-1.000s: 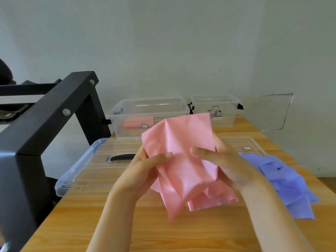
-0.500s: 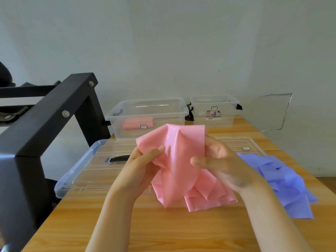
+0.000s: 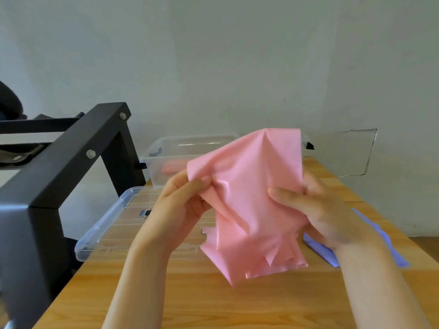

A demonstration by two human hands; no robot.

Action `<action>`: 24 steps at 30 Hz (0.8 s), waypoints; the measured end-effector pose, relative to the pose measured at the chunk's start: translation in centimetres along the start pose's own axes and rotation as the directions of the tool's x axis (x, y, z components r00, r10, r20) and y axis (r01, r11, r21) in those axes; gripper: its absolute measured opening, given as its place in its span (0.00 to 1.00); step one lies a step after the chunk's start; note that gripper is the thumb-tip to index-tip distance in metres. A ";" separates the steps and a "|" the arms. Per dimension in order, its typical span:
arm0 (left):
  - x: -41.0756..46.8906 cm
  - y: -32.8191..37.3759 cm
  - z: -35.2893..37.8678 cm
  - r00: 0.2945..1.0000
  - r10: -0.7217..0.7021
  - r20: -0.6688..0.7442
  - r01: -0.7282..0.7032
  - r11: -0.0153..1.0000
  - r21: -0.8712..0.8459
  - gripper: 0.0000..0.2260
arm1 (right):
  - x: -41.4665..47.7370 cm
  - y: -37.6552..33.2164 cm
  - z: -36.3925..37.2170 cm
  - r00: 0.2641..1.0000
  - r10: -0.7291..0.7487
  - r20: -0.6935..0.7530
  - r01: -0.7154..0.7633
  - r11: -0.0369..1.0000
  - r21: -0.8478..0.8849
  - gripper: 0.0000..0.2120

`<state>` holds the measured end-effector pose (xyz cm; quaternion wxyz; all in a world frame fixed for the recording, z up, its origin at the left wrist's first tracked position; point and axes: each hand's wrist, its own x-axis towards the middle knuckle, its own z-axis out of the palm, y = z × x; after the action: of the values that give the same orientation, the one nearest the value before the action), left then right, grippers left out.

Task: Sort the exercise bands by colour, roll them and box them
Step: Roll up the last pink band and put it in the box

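A light wooden table (image 3: 213, 305) fills the lower half of the frame, its grain running left to right. At the left stands a black metal frame (image 3: 59, 176) of square beams, with 2 silver bolts (image 3: 90, 153) on its sloping top beam. A dark rounded object (image 3: 9, 103) sits at the left edge above it. A pale wall (image 3: 213, 55) fills the upper half, marked at the right by a rectangular outlined patch (image 3: 342, 153).
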<state>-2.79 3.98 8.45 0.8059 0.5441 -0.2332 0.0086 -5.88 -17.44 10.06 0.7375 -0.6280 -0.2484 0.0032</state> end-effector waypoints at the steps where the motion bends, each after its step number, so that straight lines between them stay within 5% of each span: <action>1: 0.0 0.3 0.2 1.000 0.027 0.003 -0.026 0.999 -0.042 0.10 | -0.2 -0.4 0.2 1.000 0.001 0.001 -0.001 0.998 0.055 0.15; 5: 0.2 0.3 0.9 0.998 0.047 -0.030 -0.050 0.995 -0.082 0.13 | -0.2 -0.3 1.0 1.000 -0.026 -0.013 0.028 0.982 0.186 0.10; 14: 0.3 -2.0 0.1 0.990 -0.099 -0.101 0.113 0.984 0.135 0.15 | 1.9 4.1 -1.1 0.982 0.043 -0.186 -0.043 0.999 0.008 0.08; 17: 0.3 -2.3 -0.7 0.990 -0.122 -0.076 0.131 0.983 0.130 0.06 | 2.2 4.4 -1.3 0.983 0.036 -0.180 -0.031 0.999 0.031 0.06; 20: -0.3 -3.1 -1.4 0.971 -0.237 0.039 0.229 0.963 0.140 0.11 | 2.6 4.8 -1.5 0.973 0.047 -0.227 -0.022 0.993 0.112 0.06; 24: -0.9 -4.2 -1.2 0.920 -0.386 0.062 0.360 0.899 0.250 0.14 | 2.7 5.4 -1.9 0.976 0.150 -0.158 -0.108 0.963 0.248 0.28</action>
<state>-1.99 3.50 4.05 0.7087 0.6693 -0.1659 -0.1489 -1.11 -17.19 5.88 0.8244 -0.5481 -0.1387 0.0260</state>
